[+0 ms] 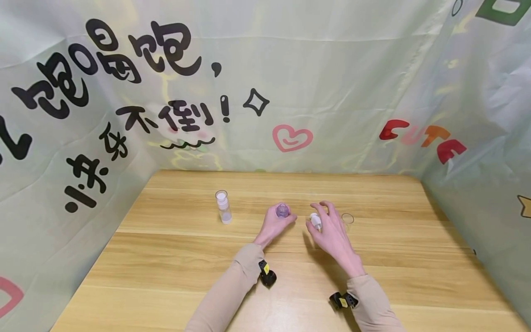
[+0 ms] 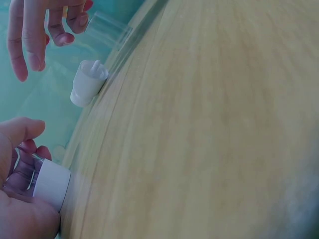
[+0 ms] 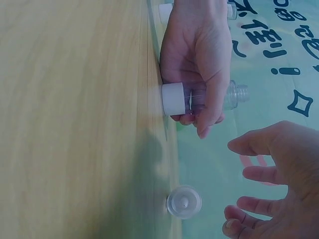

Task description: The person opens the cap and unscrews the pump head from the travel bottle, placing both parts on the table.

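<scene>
My left hand (image 1: 274,225) holds a small clear bottle (image 1: 283,210) with a white base. In the right wrist view, the left fingers wrap round this bottle's middle and its bare threaded neck (image 3: 241,93) sticks out past them. The white base (image 3: 173,98) is right at the tabletop. A white pump head (image 1: 315,221) is on the table to the right. Above it my right hand (image 1: 334,234) has its fingers spread with nothing between them. The left wrist view shows the pump head (image 2: 88,83) apart from those fingertips. Beyond them is a clear cylindrical cap (image 2: 108,31).
Another small bottle (image 1: 225,214) with a white pump top and a clear cap stands to the left. The clear cap's round rim (image 1: 347,216) shows just right of my right hand. Printed cloth (image 1: 332,92) walls in the wooden table (image 1: 186,267) at the back and sides.
</scene>
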Action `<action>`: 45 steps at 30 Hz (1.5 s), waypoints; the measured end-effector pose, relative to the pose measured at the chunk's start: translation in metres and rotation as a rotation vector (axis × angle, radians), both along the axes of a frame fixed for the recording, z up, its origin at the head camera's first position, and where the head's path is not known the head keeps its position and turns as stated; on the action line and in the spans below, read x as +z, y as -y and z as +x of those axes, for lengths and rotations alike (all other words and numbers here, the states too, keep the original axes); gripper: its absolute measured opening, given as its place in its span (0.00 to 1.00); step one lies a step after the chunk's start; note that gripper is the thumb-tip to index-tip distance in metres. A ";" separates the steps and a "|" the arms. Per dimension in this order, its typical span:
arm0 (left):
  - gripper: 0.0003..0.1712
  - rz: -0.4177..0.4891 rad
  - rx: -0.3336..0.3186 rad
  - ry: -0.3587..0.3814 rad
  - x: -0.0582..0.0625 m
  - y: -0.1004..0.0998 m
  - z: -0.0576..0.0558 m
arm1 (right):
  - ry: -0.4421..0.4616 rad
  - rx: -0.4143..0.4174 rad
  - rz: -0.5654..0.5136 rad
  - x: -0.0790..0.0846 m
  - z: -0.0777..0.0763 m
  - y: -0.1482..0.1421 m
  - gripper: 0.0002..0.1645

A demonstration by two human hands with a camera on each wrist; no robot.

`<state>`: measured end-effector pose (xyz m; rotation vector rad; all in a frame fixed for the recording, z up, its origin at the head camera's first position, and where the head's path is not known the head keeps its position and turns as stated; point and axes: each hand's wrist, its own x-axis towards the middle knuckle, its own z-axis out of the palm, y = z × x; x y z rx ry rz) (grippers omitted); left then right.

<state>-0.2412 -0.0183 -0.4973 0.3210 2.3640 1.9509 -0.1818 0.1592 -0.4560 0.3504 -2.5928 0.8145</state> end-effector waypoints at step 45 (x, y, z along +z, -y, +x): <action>0.57 -0.010 0.509 -0.764 0.056 0.082 0.028 | 0.098 0.020 -0.100 0.006 0.011 -0.006 0.33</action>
